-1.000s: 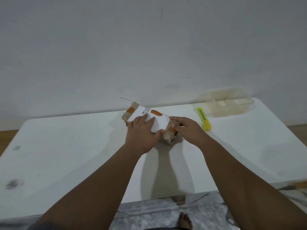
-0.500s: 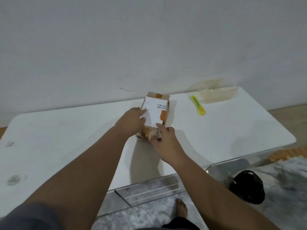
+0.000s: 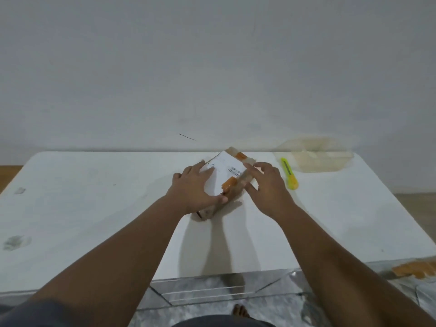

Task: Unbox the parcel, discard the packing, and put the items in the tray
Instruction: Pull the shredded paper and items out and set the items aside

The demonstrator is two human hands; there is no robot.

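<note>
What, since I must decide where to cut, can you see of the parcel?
The parcel is a small brown cardboard box, sealed, with orange tape strips and a white printed label on top. It lies flat, turned diagonally, on the white table, left of the yellow cutter. The left hand rests on its top; the right hand touches its right side with its fingers.

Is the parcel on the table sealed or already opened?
Sealed, it seems. The parcel lies flat, orange tape and white label in place on top, no flap lifted. The yellow cutter lies unused beside it.
</note>
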